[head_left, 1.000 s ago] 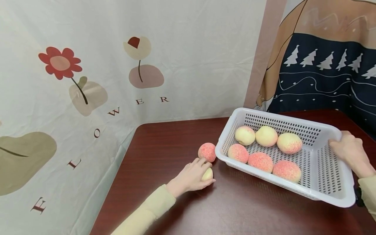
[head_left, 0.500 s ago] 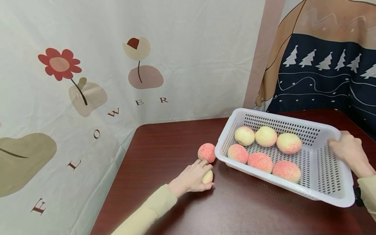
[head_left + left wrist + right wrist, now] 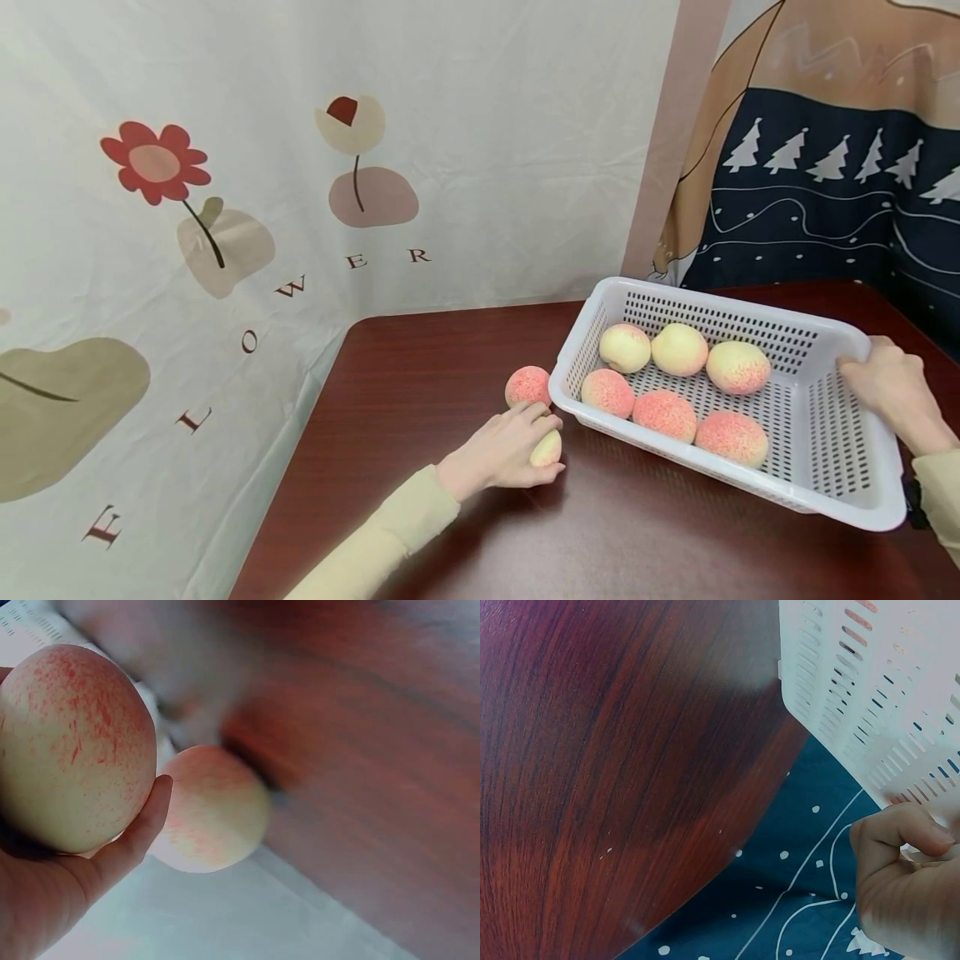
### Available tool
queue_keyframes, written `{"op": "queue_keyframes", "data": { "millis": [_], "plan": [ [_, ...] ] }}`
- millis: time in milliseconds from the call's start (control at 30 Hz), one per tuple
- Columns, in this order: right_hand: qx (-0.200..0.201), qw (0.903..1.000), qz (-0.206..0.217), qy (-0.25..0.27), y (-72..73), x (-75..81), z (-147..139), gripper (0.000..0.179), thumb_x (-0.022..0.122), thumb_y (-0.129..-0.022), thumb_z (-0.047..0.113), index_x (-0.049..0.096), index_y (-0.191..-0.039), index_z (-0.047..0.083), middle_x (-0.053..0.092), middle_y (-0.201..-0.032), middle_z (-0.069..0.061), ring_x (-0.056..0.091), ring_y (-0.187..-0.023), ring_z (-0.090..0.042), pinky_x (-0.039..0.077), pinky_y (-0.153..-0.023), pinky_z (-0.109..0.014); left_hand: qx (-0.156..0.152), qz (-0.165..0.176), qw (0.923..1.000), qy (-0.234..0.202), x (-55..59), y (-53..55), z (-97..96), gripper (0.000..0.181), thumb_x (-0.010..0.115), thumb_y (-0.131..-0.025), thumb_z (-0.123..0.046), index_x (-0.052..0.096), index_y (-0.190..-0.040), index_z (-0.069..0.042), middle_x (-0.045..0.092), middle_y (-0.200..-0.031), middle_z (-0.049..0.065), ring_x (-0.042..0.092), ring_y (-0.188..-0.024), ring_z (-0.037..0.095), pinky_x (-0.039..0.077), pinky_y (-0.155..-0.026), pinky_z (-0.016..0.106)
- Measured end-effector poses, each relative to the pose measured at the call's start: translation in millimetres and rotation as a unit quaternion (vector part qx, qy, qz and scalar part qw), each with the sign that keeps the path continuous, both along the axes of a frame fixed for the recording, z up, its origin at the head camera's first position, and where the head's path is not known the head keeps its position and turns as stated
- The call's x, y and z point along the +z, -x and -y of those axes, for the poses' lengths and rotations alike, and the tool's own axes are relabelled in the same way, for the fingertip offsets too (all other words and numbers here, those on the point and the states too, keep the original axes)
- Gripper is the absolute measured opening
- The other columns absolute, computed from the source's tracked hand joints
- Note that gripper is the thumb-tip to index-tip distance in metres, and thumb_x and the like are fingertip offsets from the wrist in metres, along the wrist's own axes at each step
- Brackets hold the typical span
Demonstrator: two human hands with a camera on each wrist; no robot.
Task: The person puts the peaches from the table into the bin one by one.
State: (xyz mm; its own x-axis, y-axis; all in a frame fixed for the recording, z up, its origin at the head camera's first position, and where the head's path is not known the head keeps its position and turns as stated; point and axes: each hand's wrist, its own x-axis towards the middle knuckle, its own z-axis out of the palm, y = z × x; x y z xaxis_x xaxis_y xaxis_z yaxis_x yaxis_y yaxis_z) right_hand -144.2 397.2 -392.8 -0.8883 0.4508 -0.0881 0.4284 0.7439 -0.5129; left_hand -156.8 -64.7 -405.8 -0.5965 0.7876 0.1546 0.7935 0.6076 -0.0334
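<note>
My left hand (image 3: 504, 450) curls round a yellow peach (image 3: 547, 449) low over the table, left of the basket. In the left wrist view that peach (image 3: 79, 750) shows pink speckles, with my thumb along its side. A pink peach (image 3: 528, 387) lies just beyond my fingers, by the basket's left end. My right hand (image 3: 894, 387) grips the right-end rim of the white perforated basket (image 3: 825, 425). Several peaches lie in two rows inside: a yellow peach (image 3: 679, 349) is in the back row, a pink peach (image 3: 664, 416) in the front.
The dark red-brown wooden table (image 3: 420, 375) bears the basket. A pale curtain (image 3: 495, 150) with flower prints hangs behind and to the left. A dark blue cloth (image 3: 810, 208) with white trees hangs at the back right.
My left hand has moved slightly right with the yellow peach, closer to the basket. The right hand and the basket stay where they were.
</note>
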Motion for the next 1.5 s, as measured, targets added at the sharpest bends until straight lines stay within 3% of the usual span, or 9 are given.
{"op": "queue_keyframes", "data": {
  "millis": [333, 500, 700, 800, 933, 1033, 1167, 1367, 1500],
  "plan": [
    [-0.004, 1.0000, 0.004, 0.003, 1.1, -2.0, -2, 0.061, 0.034, -0.094, 0.013, 0.009, -0.134, -0.025, 0.039, -0.098, -0.046, 0.058, -0.045, -0.027, 0.052, -0.043, -0.038, -0.035, -0.019, 0.9992, 0.005, 21.2, -4.5, -12.9, 0.043, 0.066, -0.076, -0.052, 0.060, -0.105, -0.020, 0.059, -0.098, -0.005, 0.056, -0.084, 0.014, 0.048, -0.064, 0.022],
    [-0.003, 1.0000, 0.002, 0.008, 2.5, -5.4, -5, 0.062, 0.034, -0.094, 0.014, 0.008, -0.136, -0.024, 0.038, -0.100, -0.046, 0.058, -0.044, -0.027, 0.052, -0.043, -0.039, -0.055, -0.033, 0.9979, 0.008, 34.7, -9.8, -20.1, 0.042, 0.065, -0.076, -0.053, 0.061, -0.104, -0.022, 0.058, -0.096, -0.007, 0.057, -0.087, 0.012, 0.048, -0.067, 0.022],
    [-0.006, 0.9999, 0.004, 0.009, 2.6, -7.0, -6, 0.063, 0.034, -0.095, 0.014, 0.006, -0.137, -0.023, 0.038, -0.100, -0.046, 0.058, -0.044, -0.028, 0.052, -0.043, -0.039, -0.077, -0.046, 0.9959, -0.011, 53.8, -12.7, -40.6, 0.043, 0.064, -0.077, -0.055, 0.060, -0.106, -0.024, 0.056, -0.096, -0.009, 0.053, -0.083, 0.008, 0.041, -0.055, 0.016],
    [-0.007, 0.9999, 0.004, 0.010, 2.0, -6.4, -5, 0.063, 0.035, -0.095, 0.014, 0.006, -0.137, -0.023, 0.038, -0.099, -0.046, 0.058, -0.044, -0.028, 0.052, -0.043, -0.039, -0.091, -0.053, 0.9943, -0.019, 61.2, -11.5, -56.2, 0.044, 0.062, -0.078, -0.055, 0.060, -0.109, -0.024, 0.057, -0.103, -0.010, 0.055, -0.092, 0.007, 0.044, -0.060, 0.015],
    [-0.003, 1.0000, 0.000, 0.009, 1.1, -4.5, -3, 0.062, 0.035, -0.094, 0.013, 0.008, -0.136, -0.024, 0.038, -0.100, -0.047, 0.058, -0.044, -0.028, 0.052, -0.043, -0.039, -0.103, -0.064, 0.9925, -0.015, 68.0, -7.7, -82.3, 0.046, 0.060, -0.080, -0.054, 0.060, -0.115, -0.024, 0.058, -0.111, -0.009, 0.055, -0.105, 0.008, 0.046, -0.082, 0.015],
    [-0.003, 1.0000, -0.001, 0.008, 1.0, -3.3, -1, 0.061, 0.034, -0.094, 0.013, 0.009, -0.135, -0.024, 0.038, -0.100, -0.047, 0.058, -0.045, -0.028, 0.052, -0.043, -0.039, -0.088, -0.052, 0.9947, -0.002, 72.6, -6.1, -104.5, 0.046, 0.056, -0.082, -0.057, 0.058, -0.118, -0.028, 0.056, -0.114, -0.012, 0.054, -0.101, 0.005, 0.047, -0.076, 0.016],
    [-0.004, 1.0000, 0.000, 0.007, 1.0, -2.0, -1, 0.060, 0.035, -0.095, 0.013, 0.010, -0.134, -0.025, 0.038, -0.099, -0.046, 0.058, -0.045, -0.028, 0.052, -0.043, -0.039, -0.084, -0.007, 0.9960, 0.031, 78.3, -4.9, -134.0, 0.048, 0.053, -0.084, -0.060, 0.052, -0.124, -0.033, 0.050, -0.123, -0.015, 0.050, -0.104, 0.002, 0.045, -0.068, 0.016],
    [-0.003, 0.9999, -0.001, 0.010, 0.6, -2.2, 0, 0.061, 0.035, -0.094, 0.013, 0.009, -0.135, -0.025, 0.038, -0.099, -0.046, 0.058, -0.045, -0.028, 0.052, -0.043, -0.038, -0.095, 0.028, 0.9908, 0.092, 77.9, -6.3, -177.0, 0.057, 0.048, -0.085, -0.065, 0.044, -0.134, -0.038, 0.046, -0.130, -0.017, 0.046, -0.109, 0.000, 0.044, -0.073, 0.015],
    [-0.002, 1.0000, -0.002, 0.008, 0.0, -1.2, 0, 0.060, 0.035, -0.095, 0.013, 0.011, -0.134, -0.025, 0.040, -0.098, -0.046, 0.058, -0.045, -0.027, 0.052, -0.043, -0.039, -0.095, 0.044, 0.9873, 0.120, 75.9, -9.2, -203.1, 0.059, 0.044, -0.085, -0.070, 0.039, -0.136, -0.041, 0.037, -0.142, -0.020, 0.042, -0.118, -0.002, 0.043, -0.083, 0.014]
  ]
}}
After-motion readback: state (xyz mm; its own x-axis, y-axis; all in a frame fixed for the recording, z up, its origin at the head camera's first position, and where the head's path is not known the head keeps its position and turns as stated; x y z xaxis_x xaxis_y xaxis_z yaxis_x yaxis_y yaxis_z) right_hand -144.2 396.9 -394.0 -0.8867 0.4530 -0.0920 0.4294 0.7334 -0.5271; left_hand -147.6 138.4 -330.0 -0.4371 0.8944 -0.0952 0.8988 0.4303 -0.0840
